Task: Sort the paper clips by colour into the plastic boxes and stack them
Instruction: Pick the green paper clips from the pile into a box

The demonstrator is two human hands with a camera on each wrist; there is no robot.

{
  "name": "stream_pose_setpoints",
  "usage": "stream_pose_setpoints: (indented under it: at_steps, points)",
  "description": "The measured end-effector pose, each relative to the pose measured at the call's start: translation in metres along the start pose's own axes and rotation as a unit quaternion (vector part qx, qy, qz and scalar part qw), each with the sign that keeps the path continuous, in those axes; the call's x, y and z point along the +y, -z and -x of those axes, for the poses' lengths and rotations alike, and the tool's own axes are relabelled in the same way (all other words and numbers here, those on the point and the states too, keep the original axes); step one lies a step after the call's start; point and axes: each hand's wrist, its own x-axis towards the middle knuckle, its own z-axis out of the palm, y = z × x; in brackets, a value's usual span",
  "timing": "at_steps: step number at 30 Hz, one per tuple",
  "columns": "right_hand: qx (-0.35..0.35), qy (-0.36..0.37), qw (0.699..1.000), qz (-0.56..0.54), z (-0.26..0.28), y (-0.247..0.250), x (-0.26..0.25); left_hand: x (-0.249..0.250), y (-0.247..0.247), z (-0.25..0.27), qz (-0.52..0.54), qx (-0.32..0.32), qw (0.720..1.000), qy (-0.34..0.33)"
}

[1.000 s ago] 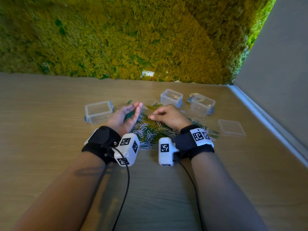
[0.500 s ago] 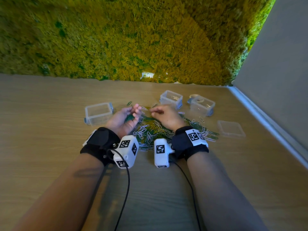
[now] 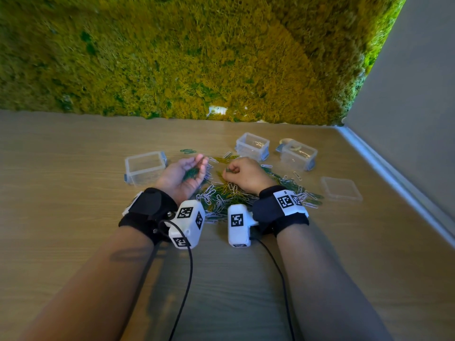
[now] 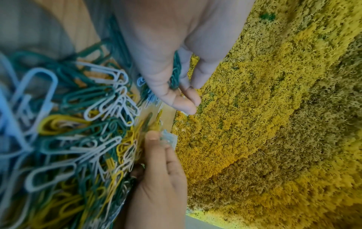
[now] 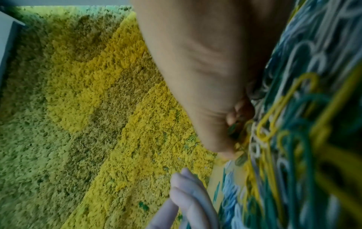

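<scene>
A small bunch of green clips [image 3: 191, 173] was seen cupped in the upturned left hand [image 3: 183, 177], the fingers half curled round them so that they were kept in the palm; in the left wrist view green clips could be made out wedged between the fingers [image 4: 170, 94]. The right hand [image 3: 246, 175] was held knuckles-up just beside it, over the pile, its thumb and forefinger pinched on what looked like one more green clip [image 3: 227, 170], though that detail was small and the right wrist view was blurred. The mixed pile of paper clips [image 3: 229, 195] — green, yellow and white — was spread on the wooden table [image 3: 73, 217] between and beyond the two wrists, with strays scattered toward the right. Three clear plastic boxes were open: the left box [image 3: 145, 167], just beside the left hand, appeared empty; the middle box [image 3: 252, 145] showed no clips that could be made out; the right box [image 3: 298, 155] appeared to hold only some pale ring-like thing, not clearly identified. A loose lid [image 3: 341, 188] was lying flat, well to the right. The sort was judged barely begun: one colour was being gathered by hand, nothing obvious had been boxed, and the bulk of the pile, the closing of the boxes and the stacking were all judged to be left.
</scene>
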Motion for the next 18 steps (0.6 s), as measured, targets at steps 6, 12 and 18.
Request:
stream_pose_setpoints:
  at_steps: [6, 12, 18]
  points:
    - [-0.013, 0.015, 0.960, -0.279, 0.015, 0.018, -0.008, -0.006, -0.007, 0.014, -0.097, -0.086, 0.990, 0.048]
    - [-0.030, 0.013, 0.945, -0.326, 0.012, 0.015, -0.013, -0.014, -0.014, 0.019, -0.104, -0.113, 0.986, 0.065]
    - [-0.005, 0.012, 0.939, -0.344, 0.010, 0.010, -0.011, -0.012, -0.013, 0.020, -0.102, -0.125, 0.984, 0.071]
